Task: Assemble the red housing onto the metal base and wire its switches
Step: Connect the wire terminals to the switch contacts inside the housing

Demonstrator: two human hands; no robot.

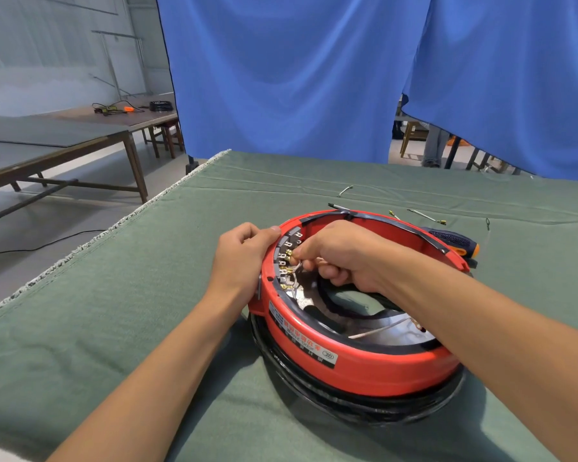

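Nearest the camera, two bare forearms reach in over a green cloth that covers the table. One red housing, a ring-shaped shell, sits on a dark round base whose metal floor shows through the ring's middle. A white label on the housing's near wall carries printed characters too small to read and an oval mark at its right end. The left hand grips the housing's left rim from outside, fingers curled and thumb on the rim's top. The right hand reaches inside the ring and pinches a brass connector against the row of grey switches on the inner left wall; about four switches show, and their exact count is unclear. Two more brass connectors on pale wires are plugged in lower along that row. One loose white wire lies on the metal floor near the right forearm. Behind the housing lies one screwdriver with a dark and orange handle, and beyond it about five short loose wires are scattered on the cloth. Farthest back hang two blue curtains.
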